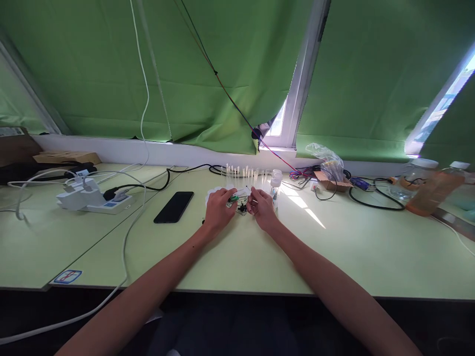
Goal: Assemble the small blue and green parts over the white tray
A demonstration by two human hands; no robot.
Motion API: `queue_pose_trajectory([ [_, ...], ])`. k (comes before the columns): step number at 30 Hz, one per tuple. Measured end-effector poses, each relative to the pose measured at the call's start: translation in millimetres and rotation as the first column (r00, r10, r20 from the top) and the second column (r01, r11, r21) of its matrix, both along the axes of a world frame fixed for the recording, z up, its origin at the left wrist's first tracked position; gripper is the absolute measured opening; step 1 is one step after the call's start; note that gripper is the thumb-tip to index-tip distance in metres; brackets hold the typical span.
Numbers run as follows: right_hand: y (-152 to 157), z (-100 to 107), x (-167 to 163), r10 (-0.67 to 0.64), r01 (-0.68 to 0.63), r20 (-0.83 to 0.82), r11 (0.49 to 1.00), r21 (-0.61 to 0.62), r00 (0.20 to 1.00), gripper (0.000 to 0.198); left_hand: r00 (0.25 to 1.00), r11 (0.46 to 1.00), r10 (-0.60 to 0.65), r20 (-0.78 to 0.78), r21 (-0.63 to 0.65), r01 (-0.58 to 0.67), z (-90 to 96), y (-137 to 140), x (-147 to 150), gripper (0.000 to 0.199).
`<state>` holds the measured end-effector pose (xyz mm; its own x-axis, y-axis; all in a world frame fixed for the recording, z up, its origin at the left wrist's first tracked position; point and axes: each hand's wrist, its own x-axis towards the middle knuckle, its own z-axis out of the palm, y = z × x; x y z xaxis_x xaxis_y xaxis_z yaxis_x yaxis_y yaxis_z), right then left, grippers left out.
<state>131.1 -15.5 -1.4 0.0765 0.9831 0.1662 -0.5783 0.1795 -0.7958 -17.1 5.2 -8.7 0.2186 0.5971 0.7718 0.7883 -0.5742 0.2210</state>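
Both forearms come in over the near edge of the bench (352, 252) and meet well in from that edge. The left hand (219, 208) curls with thumb and fingers closed around a small green piece (233, 199) – likely to steady it. The right hand (261, 206) has its fingertips pinched together on what looks like a thin piece (248, 187), too small to identify; so fine a grip probably serves control. Small dark parts (242, 208) lie on the bench between the hands, presumably there so that either can reach them.

Just beyond, toward the back edge, clear slender tubes (245, 173) stand in a row, and a clear bottle with a white cap (275, 184) is upright beside the right hand. A phone (173, 207) lies flat to the left, apart from the hands, perhaps to leave elbow room. A white power strip (107, 202) sits farther toward the left end, while a small open box (333, 180) and tangled cables (301, 174) are near the back edge on the right – seemingly pushed aside.
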Motion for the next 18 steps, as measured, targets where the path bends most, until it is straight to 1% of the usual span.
queue_pose_trajectory([
  [8,0.5,-0.3,1.8,0.09,-0.09,0.002,0.995,-0.039,0.996,0.023,1.0,1.0,-0.026,0.014,-0.004,0.026,-0.7,-1.6,0.8,0.029],
  [14,-2.0,3.1,2.2,0.117,-0.118,-0.015,0.991,-0.061,0.993,0.024,0.998,0.998,-0.053,0.015,0.016,0.053,-1.2,-1.4,0.9,0.028],
  [18,-2.5,4.3,2.4,0.121,-0.121,0.005,0.99,-0.067,0.993,0.025,0.998,0.998,-0.058,0.001,0.01,0.058,-0.7,-1.8,1.0,0.029],
])
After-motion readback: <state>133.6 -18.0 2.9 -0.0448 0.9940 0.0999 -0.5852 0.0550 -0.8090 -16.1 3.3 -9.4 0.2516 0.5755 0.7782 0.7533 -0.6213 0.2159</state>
